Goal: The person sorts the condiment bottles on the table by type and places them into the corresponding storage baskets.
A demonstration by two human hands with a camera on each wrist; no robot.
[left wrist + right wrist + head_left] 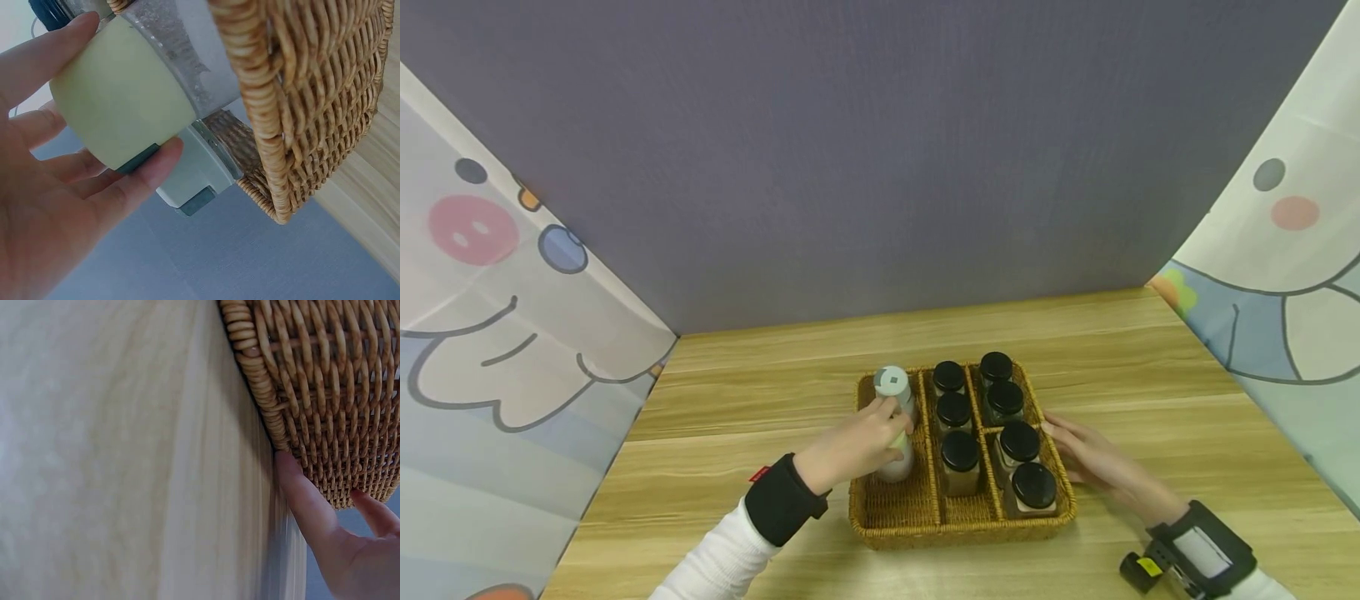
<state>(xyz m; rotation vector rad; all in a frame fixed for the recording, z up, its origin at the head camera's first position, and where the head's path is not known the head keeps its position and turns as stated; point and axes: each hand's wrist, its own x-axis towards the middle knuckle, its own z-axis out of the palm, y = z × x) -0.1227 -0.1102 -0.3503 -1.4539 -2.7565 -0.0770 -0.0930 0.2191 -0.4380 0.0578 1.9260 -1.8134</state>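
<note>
In the head view my left hand [859, 443] reaches into the left compartment of a woven wicker basket [966, 537]. Its thumb and fingers grip the pale yellow lid [122, 94] of a clear seasoning jar [895, 469], which stands in that compartment. Behind it is a second jar with a pale grey-green lid [892, 381], apart from the fingers. My right hand [1101, 467] rests against the basket's right outer wall [325, 394], fingers extended and touching the wicker near the tabletop. The left fingers partly hide the yellow lid in the head view.
Several black-lidded jars [960, 451] fill the middle and right compartments of the basket. The basket stands on a wood-grain table [760, 375]. A grey panel [880, 167] rises at the back, with cartoon-printed sheets [490, 333] at both sides. A small red tag [760, 473] lies near the left wrist.
</note>
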